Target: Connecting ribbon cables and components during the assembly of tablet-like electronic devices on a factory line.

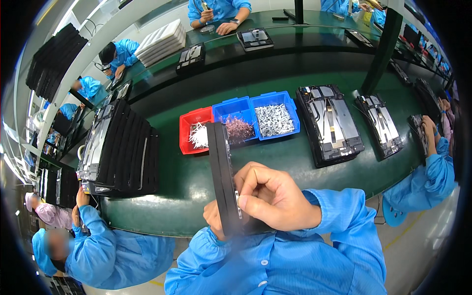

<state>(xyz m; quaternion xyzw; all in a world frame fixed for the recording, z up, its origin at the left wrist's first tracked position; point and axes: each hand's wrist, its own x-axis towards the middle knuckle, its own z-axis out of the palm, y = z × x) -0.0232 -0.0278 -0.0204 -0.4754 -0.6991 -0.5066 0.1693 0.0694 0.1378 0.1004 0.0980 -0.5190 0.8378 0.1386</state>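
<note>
In front of my chest, a flat black electronic device [223, 182] is held on edge, so mostly its narrow side shows. My left hand [213, 219] grips it from the left near the lower end, its fingers partly hidden behind it. My right hand [275, 199] is closed in a pinch against the device's right side, thumb beside a small silver strip [239, 204]. Whatever sits between those fingertips is hidden. Just beyond are a red bin [184, 132] of white pieces, a blue bin [231, 105] of thin reddish pieces and a blue bin [295, 118] of silvery pieces.
A tall stack of black devices [118, 152] stands on the green table [162, 209] at left. To the right lie a pile of opened devices [329, 125] and another opened device [381, 125]. A dark post [383, 54] rises behind. Co-workers in blue sit on both sides and opposite.
</note>
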